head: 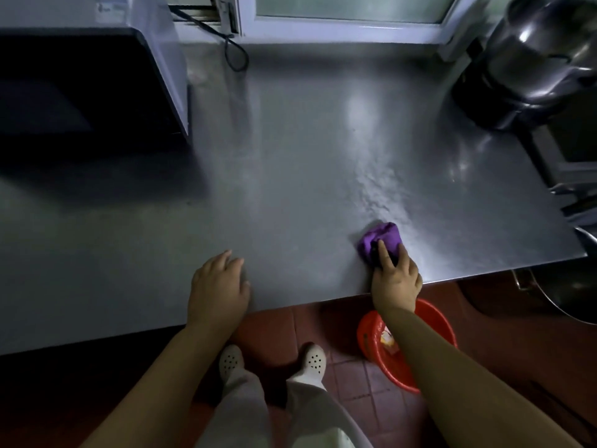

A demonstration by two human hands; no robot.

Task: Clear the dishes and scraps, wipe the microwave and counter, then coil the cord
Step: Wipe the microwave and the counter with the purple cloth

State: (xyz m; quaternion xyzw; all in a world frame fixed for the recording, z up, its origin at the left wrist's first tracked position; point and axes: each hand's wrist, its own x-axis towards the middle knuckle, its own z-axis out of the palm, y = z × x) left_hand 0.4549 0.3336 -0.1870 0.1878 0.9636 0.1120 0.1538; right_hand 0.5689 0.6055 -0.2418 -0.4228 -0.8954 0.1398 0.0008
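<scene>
My right hand (395, 279) presses a bunched purple cloth (381, 239) onto the steel counter (290, 156) close to its front edge, fingers closed over the cloth. A wet streak runs back from the cloth across the metal. My left hand (218, 282) rests flat on the counter near the front edge, fingers apart and holding nothing. The microwave (87, 85) stands at the far left, its dark door facing me. Its black cord (235, 53) loops on the counter behind it and runs up to the window sill.
A large steel pot (536, 59) stands at the back right corner. On the red tiled floor below the counter edge sits a red basket (384, 354) with scraps inside. A metal basin (568, 295) shows at the right under the counter corner. My feet stand at the counter's front.
</scene>
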